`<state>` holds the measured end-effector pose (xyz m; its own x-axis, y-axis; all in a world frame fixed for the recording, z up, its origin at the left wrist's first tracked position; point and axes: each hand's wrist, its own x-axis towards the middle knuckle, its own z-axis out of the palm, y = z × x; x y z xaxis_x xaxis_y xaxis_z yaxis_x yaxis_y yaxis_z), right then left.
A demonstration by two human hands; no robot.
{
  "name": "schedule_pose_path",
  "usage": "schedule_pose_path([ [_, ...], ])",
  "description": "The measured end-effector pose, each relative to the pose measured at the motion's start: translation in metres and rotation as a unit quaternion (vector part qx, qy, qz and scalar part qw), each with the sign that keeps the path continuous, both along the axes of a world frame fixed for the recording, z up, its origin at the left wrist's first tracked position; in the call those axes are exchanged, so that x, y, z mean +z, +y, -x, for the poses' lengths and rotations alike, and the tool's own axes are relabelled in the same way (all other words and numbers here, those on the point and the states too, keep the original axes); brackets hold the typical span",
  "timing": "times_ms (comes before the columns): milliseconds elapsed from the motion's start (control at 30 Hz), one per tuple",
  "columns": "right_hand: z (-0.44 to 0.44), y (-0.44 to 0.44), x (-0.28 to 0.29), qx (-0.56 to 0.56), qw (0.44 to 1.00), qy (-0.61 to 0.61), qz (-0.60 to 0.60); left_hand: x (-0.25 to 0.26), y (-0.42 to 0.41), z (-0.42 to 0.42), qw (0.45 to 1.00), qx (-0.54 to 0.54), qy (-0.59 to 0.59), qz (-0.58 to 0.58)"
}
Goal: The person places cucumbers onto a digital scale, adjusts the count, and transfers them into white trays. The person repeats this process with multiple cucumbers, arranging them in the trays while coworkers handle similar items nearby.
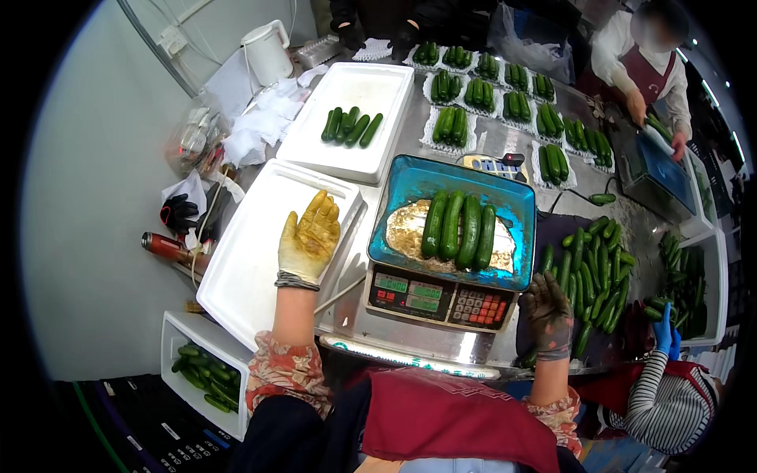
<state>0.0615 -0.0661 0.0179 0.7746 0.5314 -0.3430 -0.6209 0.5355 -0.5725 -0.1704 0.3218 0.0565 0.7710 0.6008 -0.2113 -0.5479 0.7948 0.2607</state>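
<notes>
Several cucumbers (459,230) lie side by side on the worn blue pan (408,177) of a digital scale (440,298) in front of me. My left hand (310,236), in a yellow-stained glove, is palm up with fingers spread over the near white foam lid or tray (248,260), holding nothing. My right hand (548,310), in a dirty grey glove, is beside the scale's right edge, fingers apart and nothing seen in it. It is close to a heap of cucumbers (594,272) on a dark cloth. A second white foam tray (337,159) behind bears several cucumbers (350,127).
Bundles of cucumbers on white foam netting (454,127) stand in rows at the back. A power strip (495,167) lies behind the scale. Co-workers are at the back and right, one in blue gloves (665,334) by a foam box (712,284). Lower left, another foam box (204,337) holds cucumbers.
</notes>
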Motion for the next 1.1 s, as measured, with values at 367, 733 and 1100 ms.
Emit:
schedule_pose_path([
  [367, 0.019, 0.035, 0.013, 0.128, 0.977, -0.148, 0.089, -0.02, -0.003, -0.002, 0.997, -0.08, 0.015, -0.011],
  [733, 0.017, 0.122, 0.018, 0.198, 0.611, -0.549, 0.535, -0.025, -0.023, -0.035, 0.977, -0.193, 0.052, -0.073],
  [1100, 0.016, 0.044, 0.009, 0.142, 0.961, -0.193, -0.14, 0.004, -0.05, -0.069, 0.969, -0.21, 0.106, -0.074],
])
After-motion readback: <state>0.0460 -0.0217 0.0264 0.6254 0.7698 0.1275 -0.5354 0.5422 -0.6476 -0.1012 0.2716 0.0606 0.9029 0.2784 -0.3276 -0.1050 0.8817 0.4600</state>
